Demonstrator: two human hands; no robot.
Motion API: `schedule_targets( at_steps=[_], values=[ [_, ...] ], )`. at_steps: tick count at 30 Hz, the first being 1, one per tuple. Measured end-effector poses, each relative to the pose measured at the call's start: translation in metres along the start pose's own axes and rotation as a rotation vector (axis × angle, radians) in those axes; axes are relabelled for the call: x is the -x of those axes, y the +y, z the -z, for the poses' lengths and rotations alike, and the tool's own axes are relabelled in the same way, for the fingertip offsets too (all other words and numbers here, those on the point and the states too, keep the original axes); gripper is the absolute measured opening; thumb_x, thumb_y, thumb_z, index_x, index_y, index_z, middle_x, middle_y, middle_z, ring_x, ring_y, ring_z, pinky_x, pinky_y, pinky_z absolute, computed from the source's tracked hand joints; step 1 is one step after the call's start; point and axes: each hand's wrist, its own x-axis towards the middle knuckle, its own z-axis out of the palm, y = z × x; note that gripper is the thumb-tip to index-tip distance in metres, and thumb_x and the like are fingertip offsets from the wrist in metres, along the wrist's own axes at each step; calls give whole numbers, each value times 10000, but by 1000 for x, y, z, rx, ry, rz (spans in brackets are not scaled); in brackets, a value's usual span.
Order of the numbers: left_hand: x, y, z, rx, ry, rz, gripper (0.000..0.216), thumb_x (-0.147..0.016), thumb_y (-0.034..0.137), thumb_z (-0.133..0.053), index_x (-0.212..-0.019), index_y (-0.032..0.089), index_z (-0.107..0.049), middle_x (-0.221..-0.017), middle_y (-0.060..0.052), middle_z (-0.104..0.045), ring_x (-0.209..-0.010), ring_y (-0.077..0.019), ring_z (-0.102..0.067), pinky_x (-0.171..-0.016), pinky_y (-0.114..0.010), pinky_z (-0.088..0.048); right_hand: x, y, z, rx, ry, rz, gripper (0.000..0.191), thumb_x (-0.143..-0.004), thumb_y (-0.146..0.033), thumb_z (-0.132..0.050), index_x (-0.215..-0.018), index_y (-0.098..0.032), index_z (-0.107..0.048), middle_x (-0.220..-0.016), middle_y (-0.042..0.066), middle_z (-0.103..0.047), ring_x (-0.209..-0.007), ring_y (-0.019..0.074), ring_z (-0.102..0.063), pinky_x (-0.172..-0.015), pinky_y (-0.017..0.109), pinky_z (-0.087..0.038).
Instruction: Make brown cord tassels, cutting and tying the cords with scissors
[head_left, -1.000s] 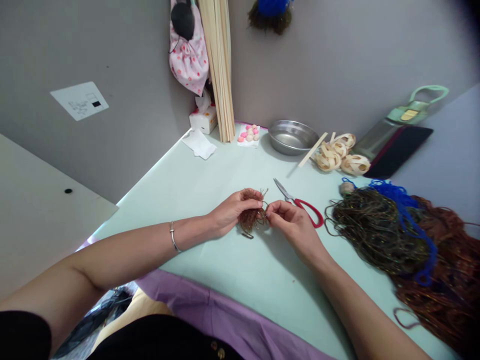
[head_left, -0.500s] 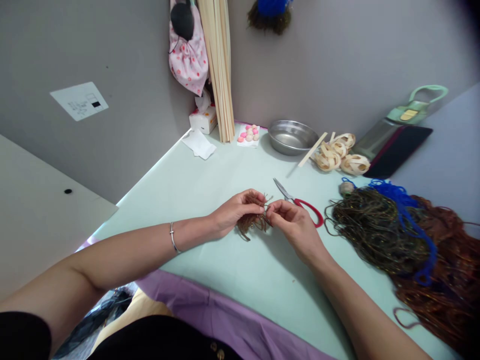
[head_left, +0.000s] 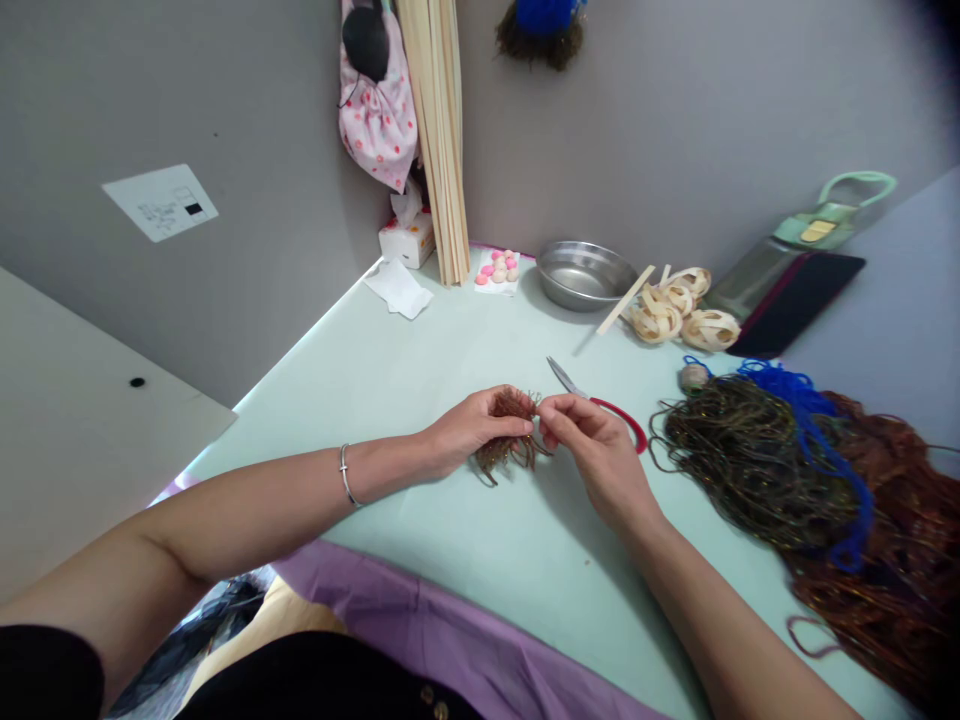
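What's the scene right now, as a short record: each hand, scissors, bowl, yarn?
Left hand: holding a brown tuft
Right hand: fingertips at the tuft's edge; exact grip unclear
Scissors: on the table, handle partly behind the right hand
Bowl: metal, near the wall
Yarn: heaped at right; dark green, brown, blue

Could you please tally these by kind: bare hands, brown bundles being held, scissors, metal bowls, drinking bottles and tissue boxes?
Left hand and right hand: 2
Brown bundle: 1
Scissors: 1
Metal bowl: 1
Drinking bottle: 1
Tissue box: 1
Total: 7
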Motion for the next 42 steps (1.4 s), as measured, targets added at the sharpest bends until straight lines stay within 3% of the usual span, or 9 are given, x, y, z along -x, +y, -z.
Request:
schedule_targets(
  at_steps=[4, 8, 14, 19, 25, 30, 32, 36, 42],
  values=[
    [-2, 0, 2, 61, 27, -8, 258, -724, 196, -772, -912, 150, -601, -798, 8, -619, -674, -78, -596, -671, -219, -464, 0, -1, 3, 51, -31, -9, 266, -941, -451, -553, -827, -225, -635, -746, 1, -595, -690, 167, -527, -681, 310, -422],
    [-3, 0, 3, 106, 29, -27, 247, -730, 225, -779, -905, 139, -628, -831, -3, -634, -716, -87, -612, -732, -238, -471, 0, -5, 1, 128, -144, -72, 239, -889, -405, -622, -761, -203, -610, -683, -9, -564, -660, 160, -510, -639, 293, -392],
    [-1, 1, 1, 24, 25, 38, 248, -718, 256, -797, -848, 139, -622, -758, 16, -604, -666, -75, -566, -651, -215, -426, -1, -7, -2, 38, -37, -56, 125, -831, -301, -659, -765, -214, -598, -665, -19, -574, -632, 154, -516, -626, 293, -401],
    [0, 3, 0, 30, 24, -2, 240, -740, 265, -780, -836, 151, -592, -757, 21, -592, -694, -83, -584, -650, -204, -432, -1, -7, -2, -24, -38, -55, 144, -801, -294, -708, -793, -224, -581, -650, -28, -591, -602, 149, -532, -606, 293, -418],
    [-4, 3, 3, 95, 90, -27, 285, -753, 307, -773, -876, 159, -563, -728, 14, -611, -650, -88, -587, -637, -219, -457, -2, 0, 0, -52, -194, -157, 193, -818, -346, -707, -858, -202, -585, -713, -16, -613, -596, 130, -535, -600, 276, -427],
    [-2, 5, 0, 37, 90, -26, 235, -768, 274, -747, -848, 162, -556, -690, 43, -553, -593, -60, -535, -581, -198, -425, -2, 4, 4, 31, -98, -80, 265, -948, -452, -545, -854, -210, -597, -743, 2, -597, -654, 150, -522, -634, 293, -427],
    [0, 5, -1, -14, 54, -20, 215, -779, 272, -730, -845, 163, -558, -691, 42, -552, -583, -58, -525, -573, -199, -414, -1, 2, 5, 92, -122, -42, 314, -957, -484, -521, -810, -214, -588, -711, -2, -572, -680, 163, -521, -658, 303, -421],
    [2, 5, -3, -43, 10, -8, 204, -777, 264, -719, -843, 159, -558, -709, 31, -559, -608, -65, -533, -590, -204, -417, 0, -4, 3, 142, -194, -33, 317, -920, -458, -594, -736, -200, -588, -672, -4, -556, -659, 160, -498, -643, 304, -388],
    [2, 5, -3, -34, 20, 49, 224, -776, 304, -718, -846, 162, -560, -686, 32, -548, -601, -71, -539, -583, -209, -420, -1, -5, 0, 37, -67, -54, 213, -853, -385, -682, -775, -192, -637, -677, -11, -586, -647, 149, -506, -630, 300, -395]
  ],
)
